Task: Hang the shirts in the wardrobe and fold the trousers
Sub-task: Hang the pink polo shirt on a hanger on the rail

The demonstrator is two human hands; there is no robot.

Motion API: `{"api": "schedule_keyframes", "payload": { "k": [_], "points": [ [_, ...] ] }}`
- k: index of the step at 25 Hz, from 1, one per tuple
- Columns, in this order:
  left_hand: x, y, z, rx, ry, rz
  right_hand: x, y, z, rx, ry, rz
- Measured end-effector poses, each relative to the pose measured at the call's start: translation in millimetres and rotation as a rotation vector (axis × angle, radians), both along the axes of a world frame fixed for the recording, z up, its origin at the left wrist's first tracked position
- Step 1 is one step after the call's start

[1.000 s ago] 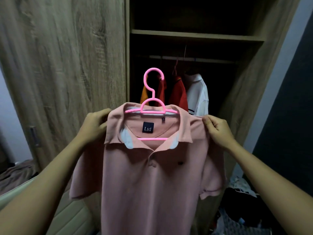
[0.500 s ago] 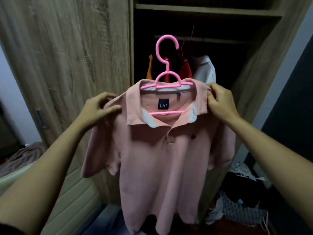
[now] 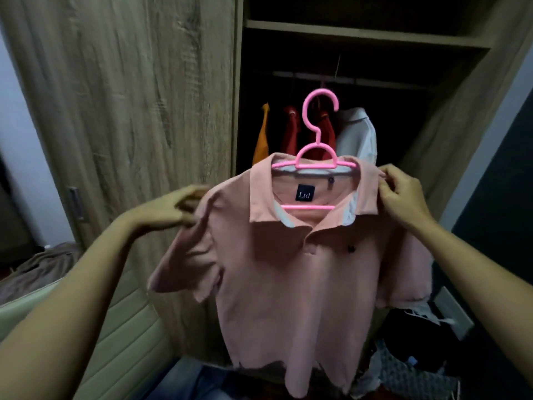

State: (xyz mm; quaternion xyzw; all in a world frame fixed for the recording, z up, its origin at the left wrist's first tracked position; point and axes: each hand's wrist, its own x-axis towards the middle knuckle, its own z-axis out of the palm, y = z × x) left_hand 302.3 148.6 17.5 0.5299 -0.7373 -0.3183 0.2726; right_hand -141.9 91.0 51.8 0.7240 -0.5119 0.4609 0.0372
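Observation:
A salmon-pink polo shirt (image 3: 291, 278) hangs on a pink plastic hanger (image 3: 317, 157) that I hold up in front of the open wardrobe. My left hand (image 3: 170, 210) grips the shirt's left shoulder, blurred by motion. My right hand (image 3: 403, 194) pinches the right shoulder beside the collar. The hanger's hook points up, below the wardrobe rail (image 3: 357, 79) and apart from it. On that rail hang an orange shirt (image 3: 261, 140), two red shirts (image 3: 291, 134) and a white shirt (image 3: 357, 134).
The wooden wardrobe door (image 3: 129, 111) stands at the left, a shelf (image 3: 366, 33) above the rail. A heap of dark clothes (image 3: 418, 356) lies on the floor at the lower right. A pale green padded surface (image 3: 115, 327) is at the lower left, denim (image 3: 187, 382) beneath the shirt.
The shirt and hanger have shifted right, closer to the wardrobe opening. My left hand has slid outward along the left shoulder; my right hand has kept its hold by the collar.

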Motion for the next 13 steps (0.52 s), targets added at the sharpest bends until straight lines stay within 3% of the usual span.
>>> {"api": "schedule_keyframes", "payload": {
  "k": [1, 3, 6, 7, 11, 13],
  "points": [
    [-13, 3, 17, -0.067, 0.15, -0.057, 3, 1, -3, 0.033, -0.018, 0.049],
    [-39, 11, 41, -0.184, 0.146, -0.099, 12, 6, -7, 0.069, -0.007, 0.165],
    [-65, 11, 53, -0.341, -0.285, -0.121, 20, 6, -2, 0.075, -0.027, 0.238],
    [-70, 10, 52, -0.388, -0.333, -0.117, 22, 4, 2, 0.082, -0.033, 0.227],
    [-85, 4, 45, -0.563, -0.123, 0.039, 37, 0, 12, -0.019, -0.041, -0.045],
    [-99, 0, 41, -0.616, -0.141, 0.067, 60, 12, 11, 0.044, -0.132, -0.024]
  ]
}}
